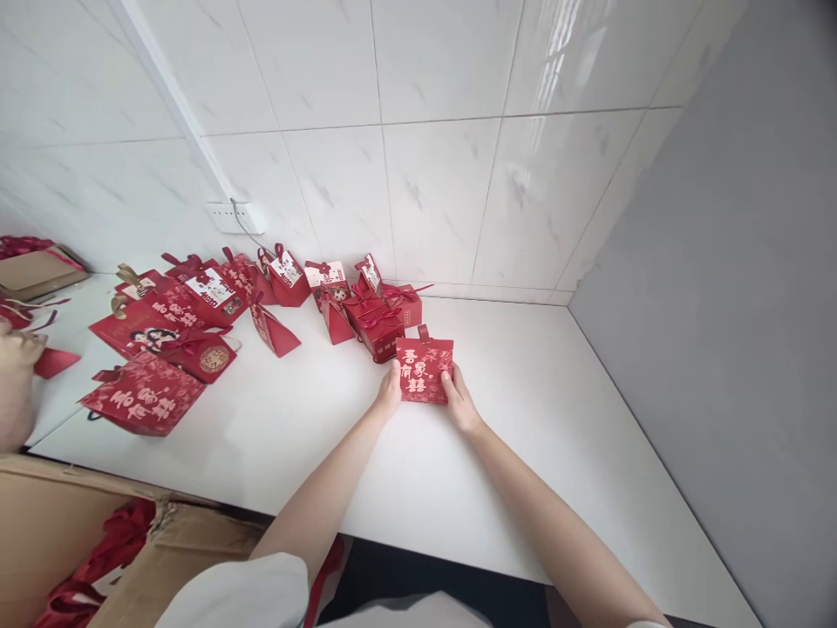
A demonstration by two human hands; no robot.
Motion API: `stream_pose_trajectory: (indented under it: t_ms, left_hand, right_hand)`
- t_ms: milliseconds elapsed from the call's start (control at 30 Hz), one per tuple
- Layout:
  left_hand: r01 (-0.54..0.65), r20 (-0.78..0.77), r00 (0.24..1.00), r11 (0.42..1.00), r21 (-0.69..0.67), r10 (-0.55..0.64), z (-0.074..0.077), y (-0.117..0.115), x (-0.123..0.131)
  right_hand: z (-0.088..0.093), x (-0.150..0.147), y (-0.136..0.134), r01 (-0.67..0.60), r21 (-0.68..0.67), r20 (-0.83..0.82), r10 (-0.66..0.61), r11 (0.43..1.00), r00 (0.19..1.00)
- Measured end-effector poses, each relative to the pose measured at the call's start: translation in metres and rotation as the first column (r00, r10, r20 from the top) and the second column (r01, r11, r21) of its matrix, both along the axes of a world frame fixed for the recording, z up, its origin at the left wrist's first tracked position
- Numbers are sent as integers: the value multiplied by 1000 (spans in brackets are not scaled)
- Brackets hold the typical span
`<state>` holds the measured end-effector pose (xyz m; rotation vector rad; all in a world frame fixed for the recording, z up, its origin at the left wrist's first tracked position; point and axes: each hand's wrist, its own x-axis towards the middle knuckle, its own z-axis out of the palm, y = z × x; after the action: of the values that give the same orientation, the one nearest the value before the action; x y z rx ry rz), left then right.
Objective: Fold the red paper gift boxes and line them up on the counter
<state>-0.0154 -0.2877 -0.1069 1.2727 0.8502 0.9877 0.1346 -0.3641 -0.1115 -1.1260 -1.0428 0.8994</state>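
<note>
Between my two hands is a red gift box (425,371) with pale Chinese characters, a floral print and a ribbon loop on top. My left hand (391,390) grips its left side, fingers mostly hidden behind it. My right hand (461,401) closes on the right edge, thumb on the front face. Just behind it sits a red box with a ribbon bow (376,316), close to several other red gift boxes. I cannot tell whether the held box touches the table.
More red gift boxes (147,397) crowd the left of the white table (523,471). At far left is another person's hand (17,375). Cardboard boxes (196,545) with red ribbon stand below the front edge. A tiled wall (445,201) and a grey panel (732,288) bound the table.
</note>
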Motion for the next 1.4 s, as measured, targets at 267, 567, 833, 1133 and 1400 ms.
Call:
stream_pose_trajectory:
  t_ms: [267,567,833,1133,1400]
  left_hand:
    - [-92,-53,993,984,154,101,-10,17,-2]
    - [-7,38,999,985,174,0,-7,14,0]
    - [83,68,994,990,114,-91,2,21,0]
    - [-22,124,992,989,150,4,18,10,-1]
    - [-143,-95,947,669,730,306,51,-24,-5]
  right_hand:
    - [-8,1,17,235,-69,-47,-238,970,970]
    - [-5,11,15,119,-25,40,-118,993,992]
    - [-1,12,10,138,-9,54,-137,990,989]
    - [18,7,-5,199,91,46,-204,976,978]
    - [49,0,-26,200,491,611,-499,848,615]
